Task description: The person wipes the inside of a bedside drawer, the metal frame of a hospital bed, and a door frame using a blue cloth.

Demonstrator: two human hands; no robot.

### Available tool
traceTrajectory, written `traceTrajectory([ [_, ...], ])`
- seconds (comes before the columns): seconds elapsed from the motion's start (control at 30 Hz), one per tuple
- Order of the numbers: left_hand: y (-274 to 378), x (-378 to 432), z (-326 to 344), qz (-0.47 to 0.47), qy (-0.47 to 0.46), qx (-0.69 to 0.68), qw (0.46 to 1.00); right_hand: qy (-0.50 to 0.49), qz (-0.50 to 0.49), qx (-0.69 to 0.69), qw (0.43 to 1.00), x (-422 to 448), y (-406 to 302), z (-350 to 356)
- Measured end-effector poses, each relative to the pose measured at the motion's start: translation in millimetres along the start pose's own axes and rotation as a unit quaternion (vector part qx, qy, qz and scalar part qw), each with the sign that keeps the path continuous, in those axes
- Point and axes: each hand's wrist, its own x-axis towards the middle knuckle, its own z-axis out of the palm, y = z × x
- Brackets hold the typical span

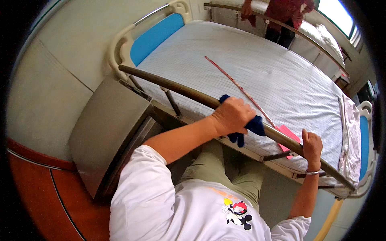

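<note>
My left hand (232, 116) is closed over a dark navy cloth (255, 125), pressing it around the near bed side rail (178, 90). Part of the cloth hangs below the rail and looks like glove fingers. Farther along the same rail, my right hand (312, 147) grips the bare bar. On the white checked bed sheet (241, 51) lies a fly swatter with a long red handle (238, 86). Its pink head (288, 135) rests by the rail between my hands, partly hidden behind the bar.
A grey metal bedside cabinet (111, 129) stands at left, beside the blue-panelled headboard (158, 37). Bunched bedding (349, 135) lies near the opposite bed end (364, 144). Beyond the far rail (280, 23) stands a person in dark red (279, 12), near another bed with white bedding (324, 36).
</note>
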Motion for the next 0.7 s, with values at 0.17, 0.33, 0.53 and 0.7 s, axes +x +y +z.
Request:
traceTrajectory([
  [0.17,-85.2,-55.3,-36.0,-0.054,-0.103,0.046,0.992,-0.056,0.064,0.093,0.992,7.7,-2.3,-5.6],
  [0.33,-192.7,-134.3,-76.0,-0.123,-0.143,0.079,0.979,-0.114,0.207,0.224,0.945,17.1,-11.7,-16.4],
  [0.53,-299.8,-211.4,-110.3,-0.304,-0.255,0.190,0.898,-0.117,0.220,0.245,0.937,20.0,-12.9,-18.8],
  [0.7,-348.3,-240.9,-98.3,-0.518,-0.234,0.221,0.793,-0.070,0.248,0.244,0.935,15.8,-12.2,-13.9],
])
